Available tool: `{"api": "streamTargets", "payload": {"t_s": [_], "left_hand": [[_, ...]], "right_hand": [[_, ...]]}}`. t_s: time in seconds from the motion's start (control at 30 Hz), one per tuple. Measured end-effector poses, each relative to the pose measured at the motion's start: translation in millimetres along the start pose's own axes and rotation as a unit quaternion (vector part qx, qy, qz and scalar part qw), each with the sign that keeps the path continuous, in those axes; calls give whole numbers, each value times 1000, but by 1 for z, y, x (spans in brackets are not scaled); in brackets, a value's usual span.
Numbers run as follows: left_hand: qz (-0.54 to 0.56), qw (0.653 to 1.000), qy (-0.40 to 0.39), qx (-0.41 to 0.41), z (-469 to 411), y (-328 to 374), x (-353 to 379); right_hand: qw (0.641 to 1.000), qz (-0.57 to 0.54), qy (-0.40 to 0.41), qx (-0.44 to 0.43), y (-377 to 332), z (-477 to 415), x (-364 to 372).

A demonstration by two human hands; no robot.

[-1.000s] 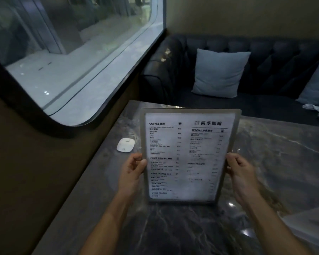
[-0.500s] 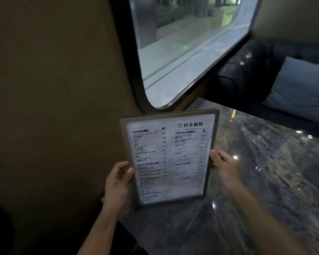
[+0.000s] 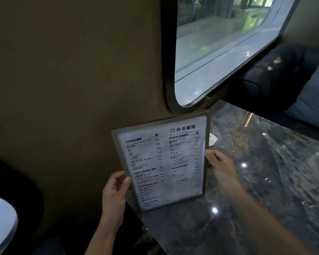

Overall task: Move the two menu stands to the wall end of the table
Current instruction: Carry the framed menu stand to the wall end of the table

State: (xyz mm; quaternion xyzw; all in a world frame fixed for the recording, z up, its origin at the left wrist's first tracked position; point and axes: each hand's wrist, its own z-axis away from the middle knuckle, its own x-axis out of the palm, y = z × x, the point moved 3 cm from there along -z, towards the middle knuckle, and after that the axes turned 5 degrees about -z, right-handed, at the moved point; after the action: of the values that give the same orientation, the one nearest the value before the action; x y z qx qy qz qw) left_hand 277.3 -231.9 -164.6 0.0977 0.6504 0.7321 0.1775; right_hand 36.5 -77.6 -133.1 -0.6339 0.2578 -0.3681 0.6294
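Observation:
One menu stand [image 3: 164, 161], a grey frame around a white printed drinks list, is upright at the table's near left corner, close to the brown wall [image 3: 72, 80]. My left hand [image 3: 115, 192] grips its left edge low down. On the opposite edge, about mid-height, my right hand [image 3: 220, 168] holds it. Its foot sits at or just above the dark marble table [image 3: 265, 181]; I cannot tell if it touches. No second menu stand is in view.
A small white disc [image 3: 212, 139] lies on the table just behind the menu's right edge. A rounded window [image 3: 219, 48] is set in the wall. A dark sofa [image 3: 276, 76] with a blue cushion [image 3: 313, 96] stands beyond the table. A white round tabletop [image 3: 0, 223] shows at lower left.
The menu stand has moved left toward the wall with both hands on it, and my view has swung left, so the sofa has slid to the right edge.

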Motion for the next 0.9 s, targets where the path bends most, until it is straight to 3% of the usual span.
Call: {"api": "streamTargets", "payload": {"t_s": [0.13, 0.37, 0.57, 0.7, 0.9], "left_hand": [[-5, 1000, -16, -15, 0, -2, -5], [11, 998, -20, -57, 9, -18, -9], [24, 997, -8, -74, 20, -23, 8], [3, 999, 18, -28, 34, -26, 13], [-8, 998, 61, -30, 54, -34, 13]], "right_hand": [[999, 39, -10, -3, 3, -1, -3], [971, 235, -27, -41, 35, 36, -10], [972, 214, -94, 7, 55, 50, -2], [953, 280, -112, -13, 59, 44, -4], [934, 321, -159, -15, 59, 30, -3]]}}
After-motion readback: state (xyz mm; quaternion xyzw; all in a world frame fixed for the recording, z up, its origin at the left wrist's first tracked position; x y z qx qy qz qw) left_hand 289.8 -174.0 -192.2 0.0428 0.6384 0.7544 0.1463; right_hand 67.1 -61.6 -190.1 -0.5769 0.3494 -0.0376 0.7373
